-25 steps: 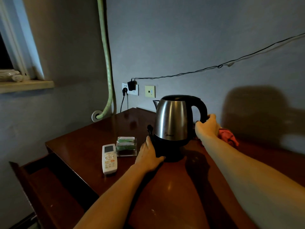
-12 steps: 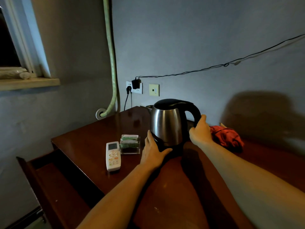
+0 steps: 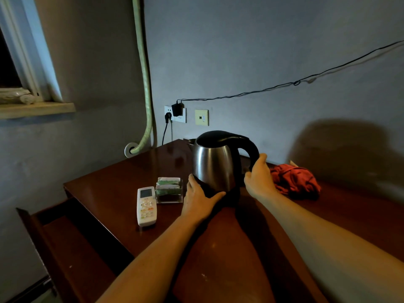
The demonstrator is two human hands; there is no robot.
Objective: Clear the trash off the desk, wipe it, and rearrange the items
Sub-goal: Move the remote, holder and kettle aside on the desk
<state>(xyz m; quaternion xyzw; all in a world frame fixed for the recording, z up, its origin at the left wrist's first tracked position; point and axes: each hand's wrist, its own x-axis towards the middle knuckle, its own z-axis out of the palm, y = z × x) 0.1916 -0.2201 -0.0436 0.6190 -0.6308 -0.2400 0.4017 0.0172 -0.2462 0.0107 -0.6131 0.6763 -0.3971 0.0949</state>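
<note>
A steel electric kettle with a black lid and handle stands on its black base near the back of the dark wooden desk. My left hand grips the base at its front left, thumb wrapped along the front. My right hand holds the lower part of the black handle on the right. A crumpled red cloth lies on the desk just right of my right hand. A white remote control and a clear box of green and white sachets sit left of the kettle.
A drawer stands pulled out at the desk's left side. On the wall behind are a socket with a charger and plug, a switch plate, a black cable and a pale green hose. A window sill is at left.
The kettle with its base has slid back and to the left, toward the wall corner, with both hands holding it. More of the red cloth now shows.
</note>
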